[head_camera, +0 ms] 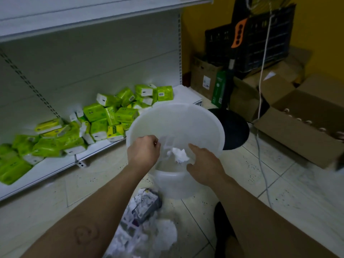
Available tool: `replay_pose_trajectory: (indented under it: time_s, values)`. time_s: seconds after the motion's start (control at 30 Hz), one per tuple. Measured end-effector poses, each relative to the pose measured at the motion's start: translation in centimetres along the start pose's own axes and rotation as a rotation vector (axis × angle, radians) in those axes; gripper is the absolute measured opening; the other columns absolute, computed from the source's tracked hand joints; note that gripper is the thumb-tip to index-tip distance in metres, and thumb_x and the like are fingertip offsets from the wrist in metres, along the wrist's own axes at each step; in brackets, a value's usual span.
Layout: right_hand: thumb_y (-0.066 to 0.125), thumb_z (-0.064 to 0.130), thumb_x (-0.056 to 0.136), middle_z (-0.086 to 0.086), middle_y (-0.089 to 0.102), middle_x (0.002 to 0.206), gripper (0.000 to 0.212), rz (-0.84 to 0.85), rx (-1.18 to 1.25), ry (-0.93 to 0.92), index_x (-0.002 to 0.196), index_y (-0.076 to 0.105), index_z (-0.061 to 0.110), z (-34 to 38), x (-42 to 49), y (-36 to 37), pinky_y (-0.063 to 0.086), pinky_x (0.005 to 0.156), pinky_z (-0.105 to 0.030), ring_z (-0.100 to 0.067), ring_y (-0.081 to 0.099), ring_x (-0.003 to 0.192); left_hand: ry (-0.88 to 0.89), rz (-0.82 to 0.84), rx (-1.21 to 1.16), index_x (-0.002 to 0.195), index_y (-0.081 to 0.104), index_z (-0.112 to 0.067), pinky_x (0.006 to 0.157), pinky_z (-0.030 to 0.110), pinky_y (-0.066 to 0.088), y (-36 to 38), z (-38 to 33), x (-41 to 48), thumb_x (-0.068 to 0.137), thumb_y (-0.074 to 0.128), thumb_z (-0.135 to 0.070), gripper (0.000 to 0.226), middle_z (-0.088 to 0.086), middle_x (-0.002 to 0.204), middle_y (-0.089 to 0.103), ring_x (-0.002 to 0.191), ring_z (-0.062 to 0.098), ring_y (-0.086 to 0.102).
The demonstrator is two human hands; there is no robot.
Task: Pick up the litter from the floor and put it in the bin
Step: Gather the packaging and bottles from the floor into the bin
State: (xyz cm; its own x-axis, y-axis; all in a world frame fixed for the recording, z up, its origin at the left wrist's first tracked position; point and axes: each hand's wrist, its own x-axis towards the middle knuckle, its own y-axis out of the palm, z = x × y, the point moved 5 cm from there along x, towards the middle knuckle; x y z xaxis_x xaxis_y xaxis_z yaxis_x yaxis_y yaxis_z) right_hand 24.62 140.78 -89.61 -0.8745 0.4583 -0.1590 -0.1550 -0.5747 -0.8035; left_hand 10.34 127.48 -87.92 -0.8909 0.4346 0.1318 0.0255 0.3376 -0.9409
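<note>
Both my forearms reach forward from the bottom edge, and between them a heap of crumpled paper and wrappers (143,226) lies on the tiled floor (279,183), just short of the bin. On the left, green tissue packs (104,116) are piled on a low white shelf (55,164). My left hand (144,151) is curled over the near rim of the white bin (175,131), fingers pinched on a clear plastic wrapper (167,144). A white paper wad (180,155) sits inside the bin between my hands. My right hand (203,164) hovers over the rim, fingers spread and holding nothing. Right of the bin I see a black round base (234,129), then cardboard boxes (301,123).
</note>
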Motion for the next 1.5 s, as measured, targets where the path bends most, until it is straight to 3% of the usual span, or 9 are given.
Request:
replay_pose_trajectory:
  time_s: [0.13, 0.27, 0.43, 0.8, 1.0, 1.17, 1.27, 1.37, 1.5]
  values:
    - [0.060, 0.033, 0.085, -0.008, 0.049, 0.135, 0.066, 0.032, -0.035, 0.029, 0.144, 0.030, 0.026, -0.4, -0.1, 0.3, 0.041, 0.100, -0.040, -0.028, 0.047, 0.122, 0.024, 0.071, -0.001, 0.124, 0.059, -0.028, 0.085, 0.035, 0.050, 1.3, 0.5, -0.6, 0.084, 0.059, -0.047, 0.045, -0.004, 0.116, 0.069, 0.111, 0.022, 0.061]
    - [0.065, 0.033, 0.082, -0.010, 0.053, 0.131, 0.060, 0.028, -0.036, -0.029, 0.136, 0.042, 0.023, 1.2, -0.6, 0.1, 0.042, 0.096, -0.041, -0.029, 0.051, 0.118, 0.131, 0.090, 0.043, 0.128, 0.057, -0.027, 0.091, 0.036, 0.047, 0.3, 0.9, -2.3, 0.083, 0.058, -0.051, 0.051, 0.000, 0.120, 0.068, 0.114, 0.023, 0.059]
    - [0.068, 0.043, 0.080, -0.006, 0.039, 0.147, 0.079, 0.095, -0.047, -0.082, 0.146, 0.029, 0.025, 4.3, -2.3, 0.2, 0.033, 0.110, -0.043, -0.026, 0.039, 0.133, 0.178, 0.130, 0.088, 0.132, 0.052, -0.028, 0.099, 0.037, 0.038, -2.8, 2.7, -6.5, 0.084, 0.055, -0.053, 0.055, -0.002, 0.131, 0.061, 0.122, 0.021, 0.052]
    - [0.065, 0.048, 0.080, -0.004, 0.032, 0.153, 0.078, 0.264, -0.287, -0.291, 0.145, 0.028, 0.029, 11.0, -10.9, 7.8, 0.028, 0.112, -0.041, -0.025, 0.033, 0.138, -0.044, 0.187, 0.052, 0.134, 0.049, -0.029, 0.102, 0.042, 0.035, -6.2, 13.7, -19.0, 0.083, 0.056, -0.055, 0.058, -0.001, 0.137, 0.055, 0.126, 0.022, 0.048]
    - [0.067, 0.040, 0.079, -0.005, 0.046, 0.142, 0.066, 0.425, -0.208, -0.161, 0.137, 0.042, 0.024, 10.0, -12.9, 15.3, 0.041, 0.103, -0.039, -0.027, 0.048, 0.125, -0.255, 0.308, -0.020, 0.131, 0.051, -0.026, 0.096, 0.040, 0.041, -2.6, 20.2, -23.7, 0.082, 0.059, -0.052, 0.056, 0.001, 0.128, 0.061, 0.116, 0.024, 0.056]
    - [0.065, 0.038, 0.082, -0.009, 0.039, 0.148, 0.073, 0.616, -0.268, -0.027, 0.144, 0.032, 0.020, 6.1, -12.4, 21.3, 0.035, 0.106, -0.036, -0.027, 0.042, 0.132, -0.369, 0.515, -0.043, 0.128, 0.051, -0.025, 0.094, 0.039, 0.047, 3.0, 23.9, -26.3, 0.079, 0.058, -0.051, 0.056, 0.005, 0.123, 0.062, 0.112, 0.027, 0.057]
    - [0.065, 0.031, 0.083, -0.011, 0.048, 0.140, 0.067, 0.668, -0.300, 0.039, 0.141, 0.036, 0.015, 3.2, -11.9, 24.2, 0.040, 0.098, -0.031, -0.026, 0.049, 0.124, -0.389, 0.587, -0.053, 0.131, 0.049, -0.025, 0.094, 0.041, 0.049, 6.9, 24.9, -26.5, 0.081, 0.059, -0.046, 0.055, 0.007, 0.123, 0.061, 0.110, 0.027, 0.058]
    - [0.063, 0.031, 0.084, -0.012, 0.052, 0.134, 0.058, 0.734, -0.343, 0.122, 0.135, 0.043, 0.011, 0.1, -12.3, 27.6, 0.044, 0.092, -0.030, -0.027, 0.053, 0.118, -0.405, 0.576, -0.090, 0.137, 0.044, -0.022, 0.097, 0.044, 0.047, 10.5, 25.1, -25.7, 0.083, 0.060, -0.037, 0.058, 0.011, 0.131, 0.053, 0.116, 0.029, 0.054]
    - [0.057, 0.034, 0.086, -0.017, 0.048, 0.134, 0.064, 0.726, -0.251, 0.368, 0.140, 0.033, 0.012, -5.3, -13.9, 31.2, 0.046, 0.097, -0.034, -0.033, 0.052, 0.117, -0.404, 0.448, -0.108, 0.145, 0.030, -0.019, 0.103, 0.048, 0.043, 14.4, 25.2, -23.7, 0.083, 0.061, -0.040, 0.072, 0.014, 0.152, 0.027, 0.132, 0.034, 0.037]
